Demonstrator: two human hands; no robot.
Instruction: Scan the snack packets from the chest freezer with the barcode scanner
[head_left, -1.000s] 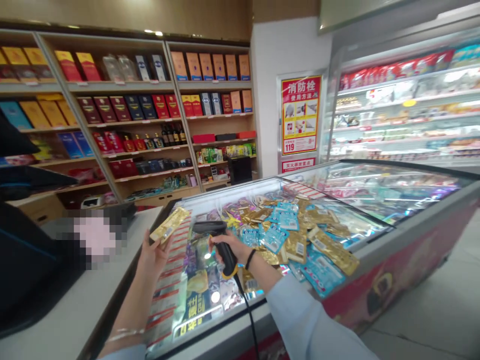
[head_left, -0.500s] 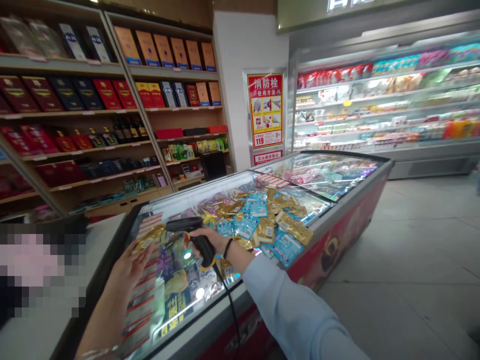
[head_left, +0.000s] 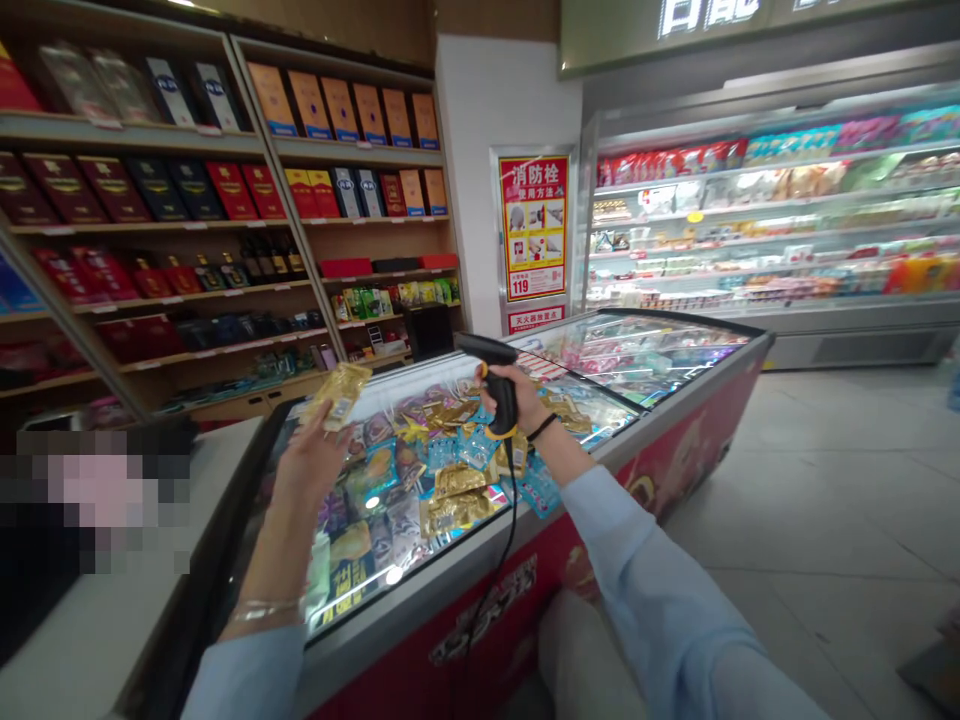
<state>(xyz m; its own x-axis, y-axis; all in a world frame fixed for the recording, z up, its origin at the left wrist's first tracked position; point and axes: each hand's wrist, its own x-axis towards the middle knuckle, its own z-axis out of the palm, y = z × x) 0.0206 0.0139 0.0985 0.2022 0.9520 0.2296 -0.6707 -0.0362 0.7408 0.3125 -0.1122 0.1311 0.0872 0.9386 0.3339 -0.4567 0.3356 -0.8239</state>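
Hands [head_left: 405,425] hold one scanner [head_left: 501,395], one gold packet [head_left: 337,395].

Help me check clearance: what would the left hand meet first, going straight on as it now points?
Past the gold packet that it holds, the left hand looks free over the freezer, likely until the shelving behind; depth is unclear from this one view.

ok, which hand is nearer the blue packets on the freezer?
Right. The right hand appears right over the blue packets, holding the scanner; the left hand is off to their left, holding a gold packet.
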